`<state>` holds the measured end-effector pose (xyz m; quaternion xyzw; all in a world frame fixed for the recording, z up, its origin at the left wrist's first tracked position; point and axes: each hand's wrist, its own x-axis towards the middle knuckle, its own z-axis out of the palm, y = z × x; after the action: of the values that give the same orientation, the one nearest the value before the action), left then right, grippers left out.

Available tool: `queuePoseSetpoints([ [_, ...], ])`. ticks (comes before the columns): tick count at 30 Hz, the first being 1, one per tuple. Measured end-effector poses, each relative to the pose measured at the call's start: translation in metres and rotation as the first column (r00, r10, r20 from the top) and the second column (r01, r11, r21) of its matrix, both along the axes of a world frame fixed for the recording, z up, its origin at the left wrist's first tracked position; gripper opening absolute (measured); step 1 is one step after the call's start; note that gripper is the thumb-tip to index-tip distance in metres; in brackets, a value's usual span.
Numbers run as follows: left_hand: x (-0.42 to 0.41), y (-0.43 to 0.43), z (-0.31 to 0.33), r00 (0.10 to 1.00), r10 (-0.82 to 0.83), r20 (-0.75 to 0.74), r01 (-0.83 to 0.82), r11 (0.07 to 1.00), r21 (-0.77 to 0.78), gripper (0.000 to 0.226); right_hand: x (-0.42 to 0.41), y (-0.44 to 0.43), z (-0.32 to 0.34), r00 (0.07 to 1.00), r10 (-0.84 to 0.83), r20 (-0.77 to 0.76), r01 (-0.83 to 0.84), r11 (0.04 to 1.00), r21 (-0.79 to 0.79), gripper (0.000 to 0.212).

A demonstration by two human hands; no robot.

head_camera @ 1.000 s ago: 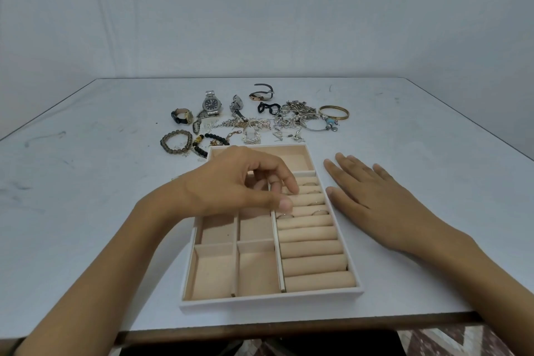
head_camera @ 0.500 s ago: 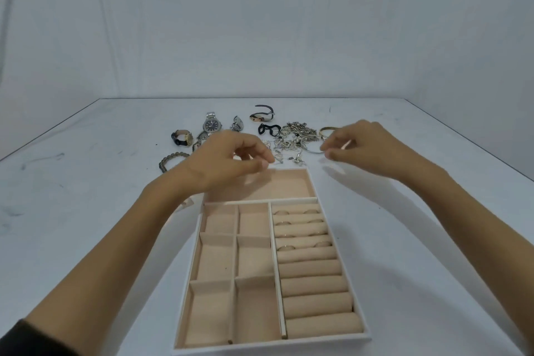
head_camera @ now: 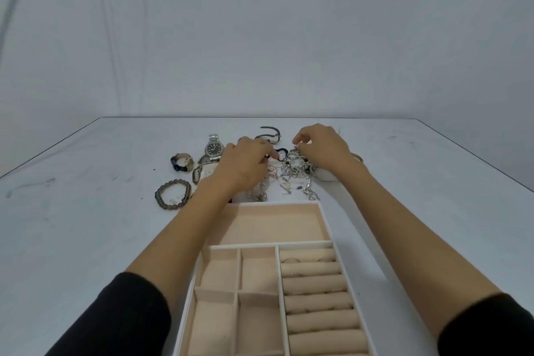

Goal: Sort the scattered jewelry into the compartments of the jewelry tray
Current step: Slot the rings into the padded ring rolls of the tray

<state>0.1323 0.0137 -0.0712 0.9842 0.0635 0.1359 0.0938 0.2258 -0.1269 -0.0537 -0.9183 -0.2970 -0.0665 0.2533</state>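
Head view: nearest, the jewelry tray (head_camera: pixel 289 204) holds a few rings (head_camera: pixel 290 260) in its roll slots, so sorting looks to be at an early pick-up step. Both forearms stretch over it to the tangled jewelry pile (head_camera: pixel 291 175) on the tabletop (head_camera: pixel 86 211) beyond. There the left hand (head_camera: pixel 245 162) and right hand (head_camera: pixel 323 150) curl their fingertips into the tangle — whether either grips a piece I cannot tell. The next move likely calls for teasing one piece free.

A white table (head_camera: pixel 86 211) — scuffed with dark marks — meets a plain pale wall (head_camera: pixel 260 37).
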Motion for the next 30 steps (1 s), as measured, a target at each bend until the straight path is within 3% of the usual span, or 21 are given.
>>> queuePoseSetpoints([
  [5,0.007,0.016,-0.001,0.994,0.062,-0.089,-0.057,0.996,0.062,0.033,0.014,0.019,-0.009,1.0,0.004,0.01,-0.002,0.995,-0.103,0.029],
  [20,0.0,0.033,-0.01,0.957,0.252,0.143,-0.274,0.948,0.162,0.027,0.019,0.033,-0.019,0.991,0.012,0.132,0.005,0.992,-0.124,0.014],
  [27,0.004,0.021,0.001,0.972,0.186,0.147,-0.2,0.976,0.085,0.025,0.016,0.035,-0.015,0.999,0.033,-0.006,-0.034,0.977,-0.211,0.01],
  [30,0.009,0.011,0.004,0.99,0.101,0.093,-0.109,0.99,0.089,0.027,0.013,0.034,-0.011,0.995,0.061,-0.074,-0.072,0.987,-0.142,0.008],
])
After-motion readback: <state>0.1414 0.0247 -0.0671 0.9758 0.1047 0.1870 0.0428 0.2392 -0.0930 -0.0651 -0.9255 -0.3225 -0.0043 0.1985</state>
